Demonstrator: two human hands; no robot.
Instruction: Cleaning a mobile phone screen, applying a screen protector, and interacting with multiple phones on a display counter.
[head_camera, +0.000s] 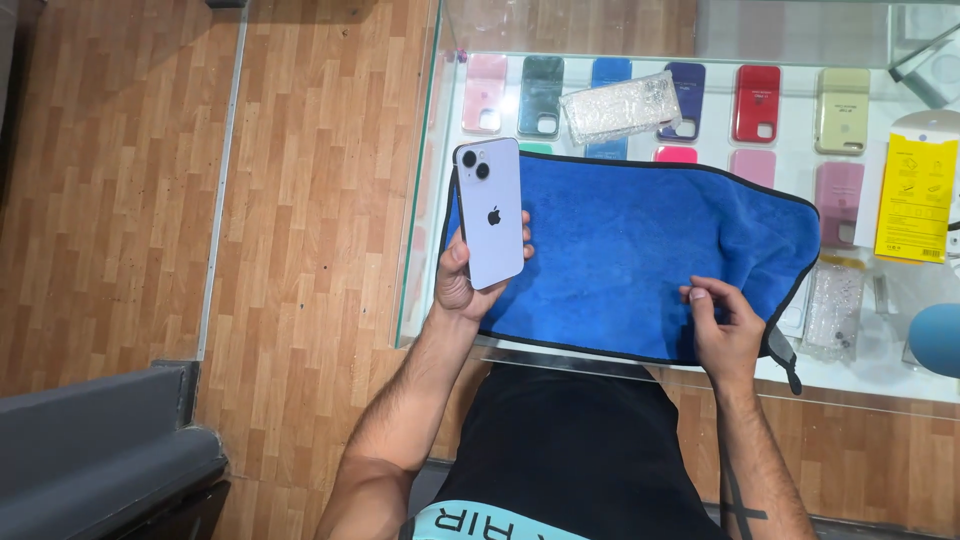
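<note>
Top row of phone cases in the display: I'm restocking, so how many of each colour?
Pink case: 1
Dark green case: 1
Blue case: 1
Dark purple case: 1
Red case: 1
Pale yellow case: 1
Total: 6

Bare forearms, no sleeves showing. Black top with a light turquoise band near the hem. Dark line tattoo on right forearm (745, 500).

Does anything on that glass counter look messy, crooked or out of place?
Mostly tidy. The blue cloth lies rumpled at its right end, with a corner drooping over the counter's front edge. A clear case sits slanted on the glass, across the neat rows of coloured cases below. The lilac phone in the left hand looks undamaged.
</note>
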